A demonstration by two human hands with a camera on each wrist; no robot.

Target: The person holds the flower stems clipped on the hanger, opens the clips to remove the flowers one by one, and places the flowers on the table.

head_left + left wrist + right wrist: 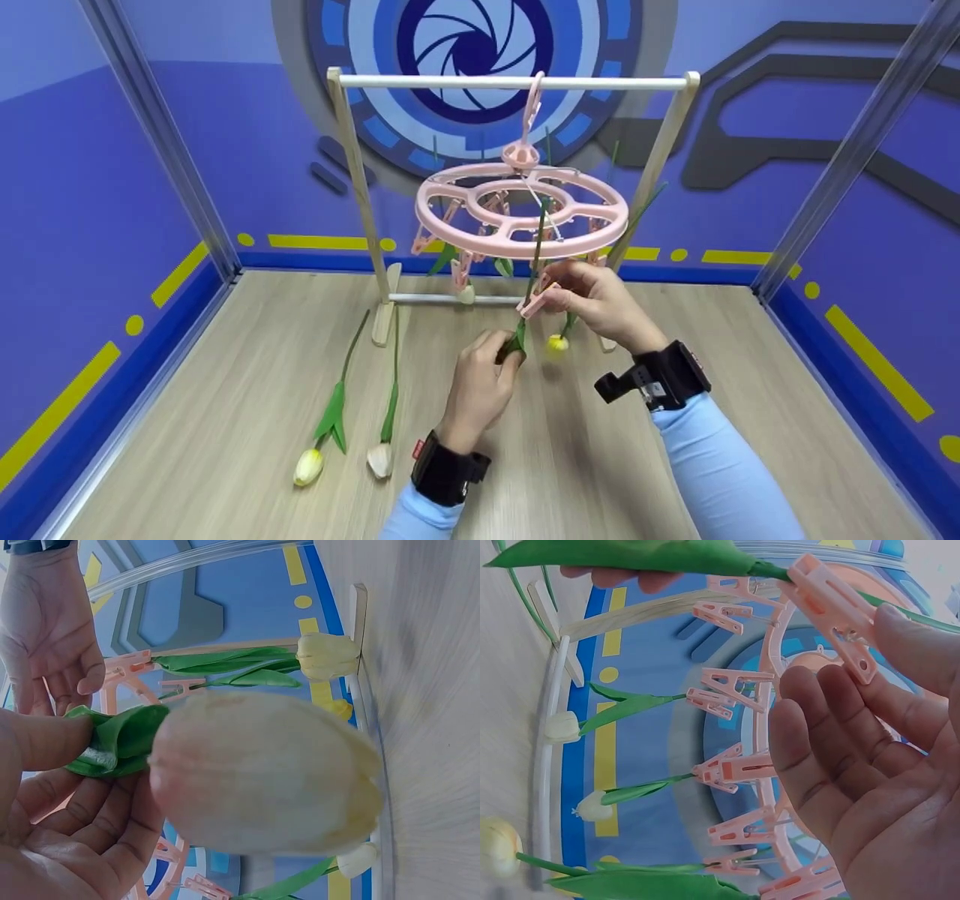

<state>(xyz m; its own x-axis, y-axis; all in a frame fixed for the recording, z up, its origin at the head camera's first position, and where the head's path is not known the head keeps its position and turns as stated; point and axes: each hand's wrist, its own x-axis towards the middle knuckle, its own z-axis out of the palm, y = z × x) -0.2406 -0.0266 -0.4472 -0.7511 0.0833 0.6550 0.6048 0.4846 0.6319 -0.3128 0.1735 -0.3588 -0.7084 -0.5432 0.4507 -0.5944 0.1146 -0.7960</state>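
Observation:
In the head view my left hand [478, 386] holds an artificial tulip upside down, thumb and fingers pinching its green leaves [112, 742] just above the bloom. Pale cream with a pink tinge, the bloom [262, 772] fills the middle of the left wrist view. Its stem [538, 240] rises in front of a round pink hanging dryer [517, 246]. Thumb and forefinger of my right hand [604, 304] pinch the handle end of a pink clothespin [832, 615]. The clothespin's tip lies across the tulip stem, right above the leaves.
Two more tulips lie on the wooden table at the left, one yellowish [308, 466], one white [379, 460]. The dryer hangs from the white rod [450, 81] of a wooden stand. White tulips [596, 806] hang head-down from its clothespins, and a yellow bloom [557, 343] hangs near my right hand.

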